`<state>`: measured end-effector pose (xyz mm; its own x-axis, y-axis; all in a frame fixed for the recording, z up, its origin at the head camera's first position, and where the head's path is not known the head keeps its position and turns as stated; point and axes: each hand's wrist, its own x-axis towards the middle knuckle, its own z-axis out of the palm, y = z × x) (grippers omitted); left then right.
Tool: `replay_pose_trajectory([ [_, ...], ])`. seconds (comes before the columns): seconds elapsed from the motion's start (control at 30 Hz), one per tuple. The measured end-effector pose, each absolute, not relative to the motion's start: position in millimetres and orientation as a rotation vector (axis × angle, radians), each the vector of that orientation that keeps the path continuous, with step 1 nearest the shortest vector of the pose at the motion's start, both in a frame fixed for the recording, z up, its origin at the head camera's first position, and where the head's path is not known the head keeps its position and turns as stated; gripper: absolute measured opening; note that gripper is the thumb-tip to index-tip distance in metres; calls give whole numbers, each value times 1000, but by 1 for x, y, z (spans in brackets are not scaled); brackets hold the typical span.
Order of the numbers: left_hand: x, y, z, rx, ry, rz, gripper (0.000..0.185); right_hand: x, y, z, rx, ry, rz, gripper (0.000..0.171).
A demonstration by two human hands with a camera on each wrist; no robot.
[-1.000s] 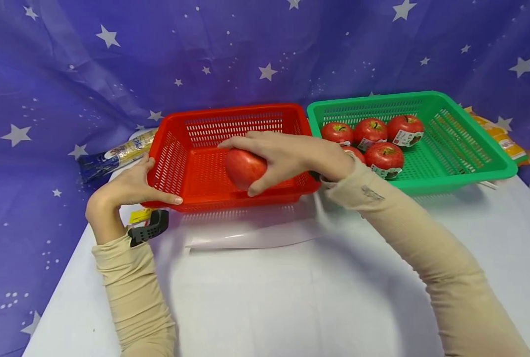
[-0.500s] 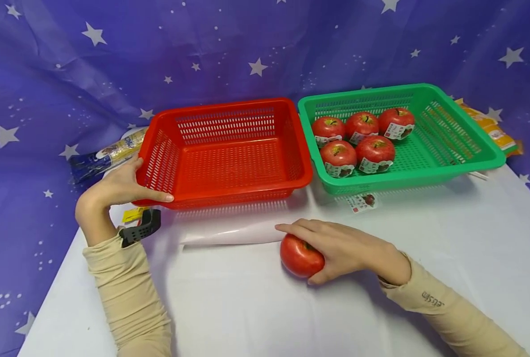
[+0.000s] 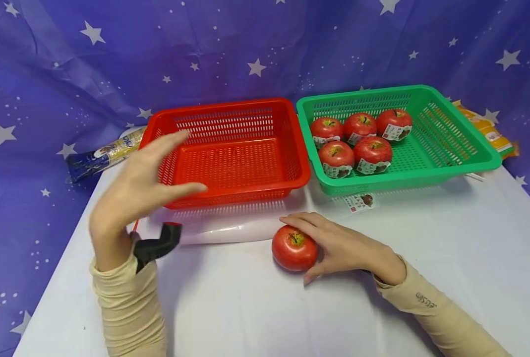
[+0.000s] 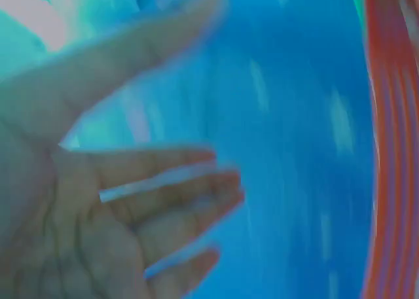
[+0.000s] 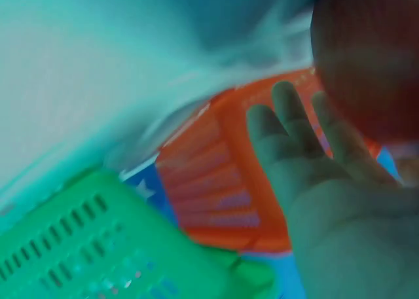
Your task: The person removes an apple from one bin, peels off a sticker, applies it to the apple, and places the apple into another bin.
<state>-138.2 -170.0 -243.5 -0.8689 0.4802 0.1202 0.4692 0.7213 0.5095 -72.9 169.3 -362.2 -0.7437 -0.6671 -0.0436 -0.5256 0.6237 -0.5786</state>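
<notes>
A red apple [image 3: 293, 250] sits on the white table in front of the baskets. My right hand [image 3: 338, 243] lies along its right side, thumb and fingers spread apart around it; in the right wrist view the fingers [image 5: 298, 119] look fairly straight beside the dark apple [image 5: 373, 63]. My left hand [image 3: 135, 183] is in the air by the left end of the red basket [image 3: 231, 163], blurred, with thumb and fingers spread and nothing held. The left wrist view shows its bare palm [image 4: 91, 240]. Several labelled apples [image 3: 373, 151] fill the left part of the green basket [image 3: 439, 153].
A blue-and-yellow packet [image 3: 106, 153] lies behind the red basket's left end. An orange packet [image 3: 488, 129] is past the green basket's right end. A loose label [image 3: 360, 202] and a glossy strip [image 3: 229, 234] lie on the table before the baskets.
The right hand brought the apple out of the red basket to the table and then loosened around it. The left hand let go of the red basket's rim and lifted away.
</notes>
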Motion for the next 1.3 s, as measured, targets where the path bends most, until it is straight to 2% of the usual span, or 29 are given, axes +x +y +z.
replay_pose_trajectory([
  [0.07,-125,-130,-246,1106,2720,817,86,-75,180,-359,-935,2605,-811,112],
  [0.13,-117,-94,-257,1252,2510,688,86,-77,193,-356,-893,2647,-775,113],
  [0.23,-110,-54,-281,1231,2381,431,83,-81,215,-353,-820,2674,-671,113],
  [0.37,-108,-27,-307,1190,2373,327,60,-83,238,-353,-756,2576,-569,115],
  [0.47,-106,-15,-318,1237,2351,388,54,-83,244,-356,-782,2497,-576,117],
  [0.67,-100,2,-329,1295,2402,476,76,-86,237,-366,-911,2425,-700,114],
  [0.83,-98,6,-335,1289,2448,494,70,-92,245,-368,-933,2222,-937,121],
  [1.0,-99,6,-336,1245,2423,544,74,-99,268,-364,-890,2140,-1115,108],
  [1.13,-100,4,-335,1227,2388,577,75,-96,276,-358,-714,2305,-944,102],
  [1.3,-104,0,-332,1216,2398,547,77,-87,263,-351,-610,2499,-552,112],
])
